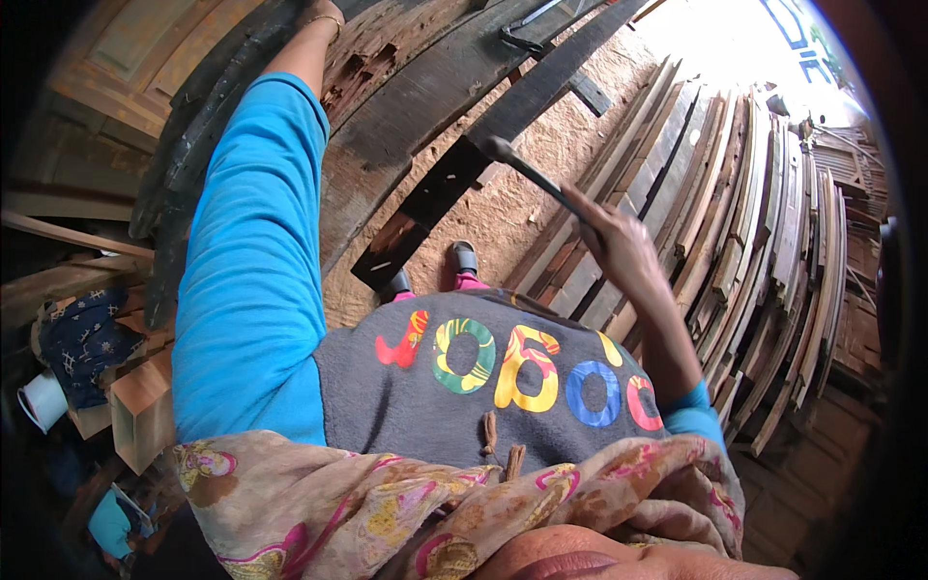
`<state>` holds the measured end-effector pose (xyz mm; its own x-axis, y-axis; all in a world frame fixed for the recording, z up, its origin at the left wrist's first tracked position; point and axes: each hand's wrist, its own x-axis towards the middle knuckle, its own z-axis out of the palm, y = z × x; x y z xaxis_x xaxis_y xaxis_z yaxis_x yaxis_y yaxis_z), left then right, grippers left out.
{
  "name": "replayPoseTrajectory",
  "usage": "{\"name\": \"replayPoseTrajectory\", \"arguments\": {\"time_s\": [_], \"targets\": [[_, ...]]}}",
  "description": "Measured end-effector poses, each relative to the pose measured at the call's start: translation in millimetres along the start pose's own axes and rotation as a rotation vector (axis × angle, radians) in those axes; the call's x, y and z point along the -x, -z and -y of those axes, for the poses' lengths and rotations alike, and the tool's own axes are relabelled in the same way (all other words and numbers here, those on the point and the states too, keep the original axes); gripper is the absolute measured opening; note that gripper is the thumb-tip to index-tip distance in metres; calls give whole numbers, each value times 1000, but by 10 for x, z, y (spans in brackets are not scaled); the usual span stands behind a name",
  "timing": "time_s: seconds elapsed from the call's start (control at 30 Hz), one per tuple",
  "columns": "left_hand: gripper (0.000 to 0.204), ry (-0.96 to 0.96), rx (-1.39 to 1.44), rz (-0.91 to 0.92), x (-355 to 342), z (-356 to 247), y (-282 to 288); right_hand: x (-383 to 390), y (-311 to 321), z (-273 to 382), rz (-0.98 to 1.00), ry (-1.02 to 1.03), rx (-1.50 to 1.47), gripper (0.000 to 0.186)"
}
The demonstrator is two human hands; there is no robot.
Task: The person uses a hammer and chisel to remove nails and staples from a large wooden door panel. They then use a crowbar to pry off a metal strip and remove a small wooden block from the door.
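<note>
One hammer [538,179] is held by the person's right grip [616,237], above and right of the centre of the frame. Its handle is wrapped by the fingers well back from the head, presumably so that leverage is gained. The hammer's head is seen over the edge of a slotted dark beam [437,198]; whether the two are touching cannot be told.

The beam is laid slantwise, from just above the grey top [435,416] toward the upper right of the frame, with its slotted end nearest the body, perhaps so that this end can be reached easily. Several pale slots and a browner patch are shown along that end. The sandy floor [503,213] is seen beside it, and sandals [465,256] are seen close to its lower end.

At the upper edge, the left grip [322,10] is mostly cut off past the wrist; whether anything is grasped by it cannot be told. The blue-sleeved arm [253,242] is stretched out beside a wide plank [406,106], possibly for support.

On the right of the frame, many planks [715,203] are laid side by side lengthwise, probably so that floor room is saved. At the lower left, a wooden block [145,406] is placed near a patterned dark cloth [89,338].
</note>
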<state>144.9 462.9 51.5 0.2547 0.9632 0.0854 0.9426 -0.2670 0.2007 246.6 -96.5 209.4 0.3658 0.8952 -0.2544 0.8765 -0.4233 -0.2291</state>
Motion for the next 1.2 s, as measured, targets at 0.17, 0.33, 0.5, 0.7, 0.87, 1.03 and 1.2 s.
{"name": "replayPoseTrajectory", "arguments": {"time_s": [0.17,0.33,0.5,0.7,0.87,1.03,1.2], "targets": [[58,-101,236,-161,420,282,509,-782,252,636,-50,256,349,51],[52,-198,641,-244,1542,762,903,-1238,334,667,402,629,1044,62],[31,-69,1077,-155,3434,1160,1128,-1732,774,1074,182,648,1016,65],[29,396,1330,45,4947,1458,979,-1574,594,866,146,763,1033,68],[38,524,1436,112,5292,1614,835,-1628,635,979,228,1039,1384,72],[31,459,1611,208,5146,1433,987,-1509,640,1102,76,925,1039,76],[25,375,1626,405,5011,1326,956,-1409,641,614,232,733,897,74]]}}
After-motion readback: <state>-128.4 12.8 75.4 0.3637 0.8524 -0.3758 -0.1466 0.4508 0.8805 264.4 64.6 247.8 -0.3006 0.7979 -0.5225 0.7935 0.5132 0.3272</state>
